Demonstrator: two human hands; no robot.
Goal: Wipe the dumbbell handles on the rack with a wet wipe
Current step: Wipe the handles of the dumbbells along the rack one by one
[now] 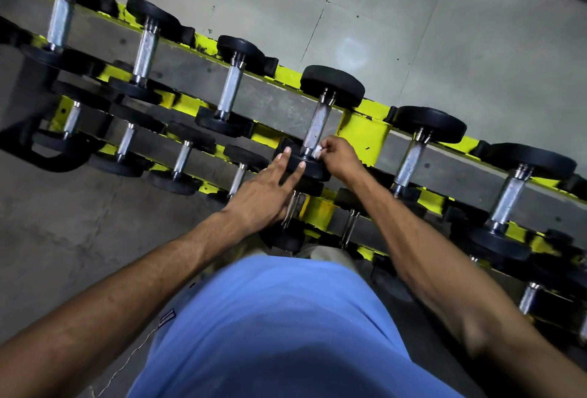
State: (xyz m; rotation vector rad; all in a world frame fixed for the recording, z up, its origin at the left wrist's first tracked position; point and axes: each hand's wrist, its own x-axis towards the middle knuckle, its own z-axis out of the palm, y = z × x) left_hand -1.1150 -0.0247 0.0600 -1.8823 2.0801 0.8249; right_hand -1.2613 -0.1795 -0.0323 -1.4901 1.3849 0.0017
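Blue shirt (286,318) bottom centre. Left hand (266,191) mid-frame, fingers straight, pressing dumbbell's near black head (313,170), apparently steadying it. Right hand (338,156) just beyond, fingers curled, pinching wet wipe (317,153) against near end of knurled handle (317,124), centre of yellow rack (365,130). Step: wiping this handle. Next likely calls for stroke toward far head.

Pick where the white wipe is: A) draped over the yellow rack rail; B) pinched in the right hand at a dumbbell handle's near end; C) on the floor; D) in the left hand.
B: the right hand pinches the wipe at the near end of the dumbbell handle; the left hand rests flat-fingered on the black weight head.
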